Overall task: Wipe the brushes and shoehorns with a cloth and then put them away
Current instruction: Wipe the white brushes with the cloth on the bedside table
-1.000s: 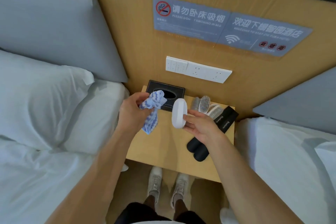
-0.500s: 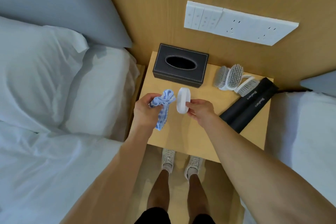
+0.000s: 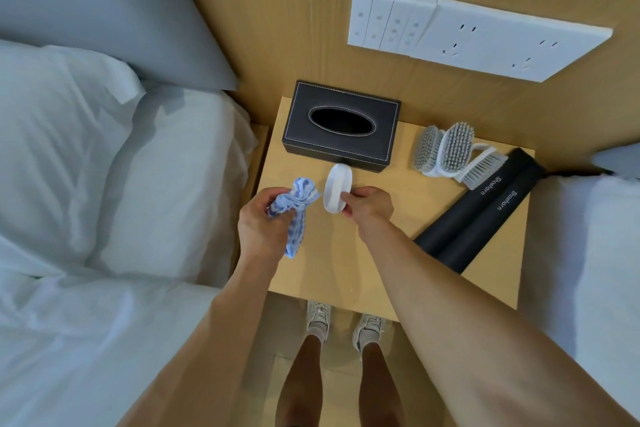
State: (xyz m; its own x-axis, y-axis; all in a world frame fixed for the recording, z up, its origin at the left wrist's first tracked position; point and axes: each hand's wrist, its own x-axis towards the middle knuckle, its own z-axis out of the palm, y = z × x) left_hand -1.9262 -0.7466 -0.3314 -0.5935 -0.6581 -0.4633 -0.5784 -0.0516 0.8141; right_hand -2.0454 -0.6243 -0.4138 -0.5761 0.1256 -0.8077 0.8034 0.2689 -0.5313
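Observation:
My left hand grips a bunched blue-and-white cloth above the wooden nightstand. My right hand pinches a white oval brush by its edge, its smooth back facing the cloth, a small gap between them. Three more white brushes with grey bristles lie in a pile at the nightstand's back right. Two black shoehorn sleeves lie side by side along the right edge, printed "Shoehorn".
A black tissue box stands at the back of the nightstand, just behind the held brush. Beds with white bedding flank it on both sides. A white switch and socket panel is on the wooden wall. My feet stand below the front edge.
The camera has tilted down and closer to the nightstand. Both hands have lowered towards the top, with the cloth and white brush held closer together.

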